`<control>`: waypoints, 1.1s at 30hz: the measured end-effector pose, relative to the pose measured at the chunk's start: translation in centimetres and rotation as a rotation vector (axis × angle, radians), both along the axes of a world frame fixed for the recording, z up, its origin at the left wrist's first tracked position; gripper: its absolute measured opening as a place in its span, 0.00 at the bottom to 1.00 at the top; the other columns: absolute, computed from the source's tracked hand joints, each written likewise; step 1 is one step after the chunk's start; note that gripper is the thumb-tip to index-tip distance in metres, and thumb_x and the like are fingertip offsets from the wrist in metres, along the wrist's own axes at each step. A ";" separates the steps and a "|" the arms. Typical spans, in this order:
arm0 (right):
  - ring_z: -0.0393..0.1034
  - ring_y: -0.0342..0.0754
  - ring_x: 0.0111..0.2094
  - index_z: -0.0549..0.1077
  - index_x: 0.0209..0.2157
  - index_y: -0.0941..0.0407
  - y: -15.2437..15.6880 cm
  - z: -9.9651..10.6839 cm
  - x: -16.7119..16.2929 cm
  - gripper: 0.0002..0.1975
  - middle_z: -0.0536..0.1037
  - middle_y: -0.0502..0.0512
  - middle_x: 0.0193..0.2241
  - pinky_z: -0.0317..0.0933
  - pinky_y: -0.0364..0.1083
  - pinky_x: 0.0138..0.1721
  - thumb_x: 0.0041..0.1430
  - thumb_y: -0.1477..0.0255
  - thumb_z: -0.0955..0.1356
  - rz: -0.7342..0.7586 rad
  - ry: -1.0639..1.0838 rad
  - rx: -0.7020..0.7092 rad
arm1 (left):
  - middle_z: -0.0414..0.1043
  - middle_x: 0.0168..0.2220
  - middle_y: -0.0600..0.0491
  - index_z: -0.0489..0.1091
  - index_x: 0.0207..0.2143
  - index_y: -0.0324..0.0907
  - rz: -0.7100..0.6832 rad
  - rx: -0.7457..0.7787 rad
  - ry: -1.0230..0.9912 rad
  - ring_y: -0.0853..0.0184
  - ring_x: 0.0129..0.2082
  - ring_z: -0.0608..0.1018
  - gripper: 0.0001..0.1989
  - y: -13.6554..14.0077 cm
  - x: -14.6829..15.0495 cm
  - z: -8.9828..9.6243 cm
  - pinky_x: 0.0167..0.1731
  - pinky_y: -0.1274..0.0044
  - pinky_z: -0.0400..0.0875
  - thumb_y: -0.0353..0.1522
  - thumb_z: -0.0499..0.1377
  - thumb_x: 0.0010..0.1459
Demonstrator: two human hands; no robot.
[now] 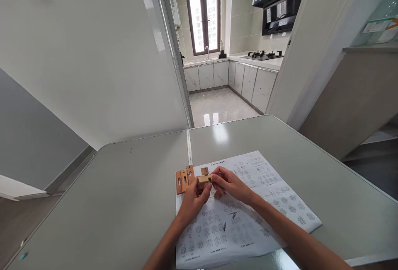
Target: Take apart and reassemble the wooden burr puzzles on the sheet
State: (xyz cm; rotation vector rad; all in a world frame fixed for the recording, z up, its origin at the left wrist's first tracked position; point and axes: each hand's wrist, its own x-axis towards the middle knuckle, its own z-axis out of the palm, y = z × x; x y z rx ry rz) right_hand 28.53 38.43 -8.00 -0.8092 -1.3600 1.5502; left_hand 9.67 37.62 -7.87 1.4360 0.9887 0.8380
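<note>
Over a printed instruction sheet (239,228), my left hand (195,197) and my right hand (228,184) meet around a small notched wooden puzzle block (203,180). The left fingers are closed on its near left side, while the right fingertips pinch its right end. Three flat wooden puzzle pieces with slots (184,179) lie side by side just left of the hands, at the sheet's corner. Beyond the held block rests a small wooden piece (204,171). Another wooden piece (218,195) shows below the right fingers, partly hidden.
The sheet lies on a pale grey-green table (124,203) with a seam (189,145) running away from me. A white sliding door panel (124,54) stands behind the table's left. Past the doorway are kitchen cabinets (205,75) and a gas stove (263,55).
</note>
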 end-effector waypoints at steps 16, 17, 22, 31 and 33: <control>0.64 0.42 0.23 0.70 0.42 0.54 -0.1 -0.2 0.2 0.22 0.74 0.48 0.28 0.62 0.43 0.25 0.63 0.48 0.69 -0.067 -0.008 0.012 | 0.62 0.20 0.62 0.66 0.39 0.42 0.084 0.007 0.019 0.72 0.19 0.63 0.21 -0.1 0.2 0.6 0.22 0.79 0.58 0.51 0.61 0.61; 0.64 0.41 0.24 0.70 0.41 0.54 0.0 -0.2 0.2 0.22 0.75 0.49 0.30 0.62 0.43 0.25 0.63 0.48 0.69 -0.101 0.007 0.015 | 0.62 0.20 0.61 0.67 0.39 0.42 0.103 0.005 0.025 0.72 0.19 0.63 0.21 0.0 0.2 0.5 0.21 0.80 0.58 0.51 0.61 0.62; 0.62 0.43 0.24 0.70 0.40 0.52 0.7 -0.9 0.5 0.21 0.75 0.49 0.30 0.60 0.45 0.25 0.65 0.48 0.66 -0.268 -0.044 0.051 | 0.63 0.20 0.61 0.68 0.39 0.42 0.266 -0.033 -0.007 0.73 0.18 0.63 0.24 0.7 0.0 -0.2 0.19 0.81 0.56 0.54 0.60 0.60; 0.71 0.55 0.38 0.72 0.37 0.52 0.5 -2.1 0.3 0.16 0.79 0.56 0.34 0.63 0.52 0.42 0.74 0.60 0.59 -0.406 -0.642 0.364 | 0.58 0.22 0.63 0.70 0.41 0.40 0.323 -0.094 -0.136 0.76 0.18 0.60 0.25 1.1 -0.2 -0.3 0.18 0.82 0.56 0.54 0.62 0.59; 0.71 0.56 0.40 0.72 0.38 0.52 0.5 -2.4 0.2 0.16 0.79 0.56 0.35 0.63 0.54 0.45 0.74 0.62 0.58 -0.380 -0.683 0.386 | 0.58 0.22 0.62 0.71 0.43 0.40 0.292 -0.080 -0.133 0.76 0.18 0.61 0.25 1.0 -0.2 -0.2 0.19 0.82 0.56 0.53 0.61 0.60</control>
